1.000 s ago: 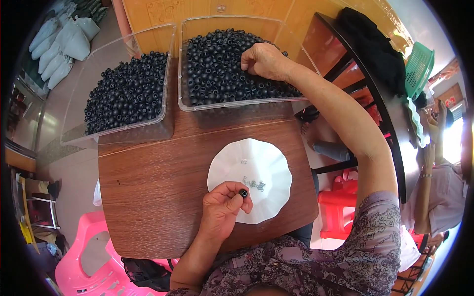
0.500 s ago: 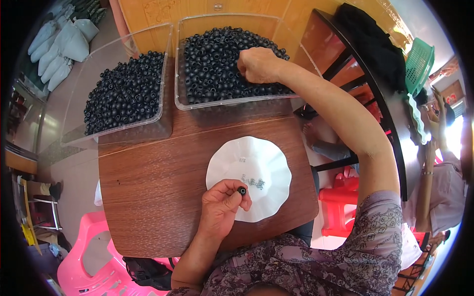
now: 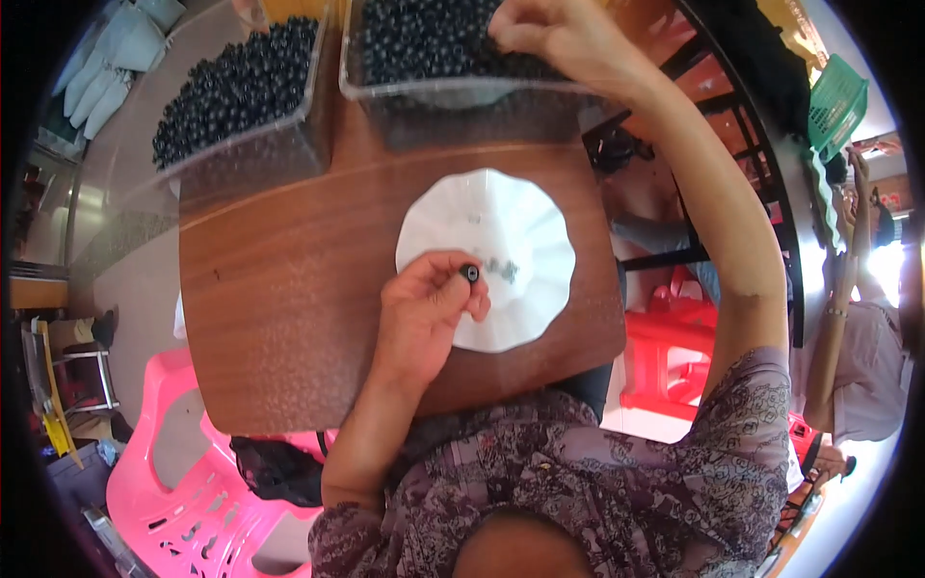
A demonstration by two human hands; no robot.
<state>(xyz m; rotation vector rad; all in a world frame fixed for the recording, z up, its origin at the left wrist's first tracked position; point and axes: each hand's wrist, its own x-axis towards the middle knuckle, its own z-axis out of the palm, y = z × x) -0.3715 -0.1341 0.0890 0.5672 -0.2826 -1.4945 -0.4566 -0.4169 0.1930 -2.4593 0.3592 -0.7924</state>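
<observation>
My left hand (image 3: 422,306) pinches a small black cylindrical piece (image 3: 469,274) between thumb and fingers, its ringed end facing up. This hand is over the near left part of a white plate (image 3: 525,217) with a wavy rim. Small grey-green marks or bits show at the plate's middle; I cannot tell which. At the far right, my right hand (image 3: 551,37) is over a clear plastic bin (image 3: 462,92) heaped with round black hollow pieces (image 3: 414,43). Its fingers are curled together, and whatever is in them is hidden.
A second clear bin (image 3: 313,106) of similar black pieces (image 3: 241,91) stands to the left. The brown wooden table (image 3: 279,289) carries the plate. A pink chair (image 3: 183,472) is at the near left, a red stool (image 3: 665,356) at the right. White sacks (image 3: 125,43) lie far left.
The view has tipped, so the table, bins and plate sit higher in the picture. My left hand keeps its hold on the black piece; my right hand stays at the right bin.
</observation>
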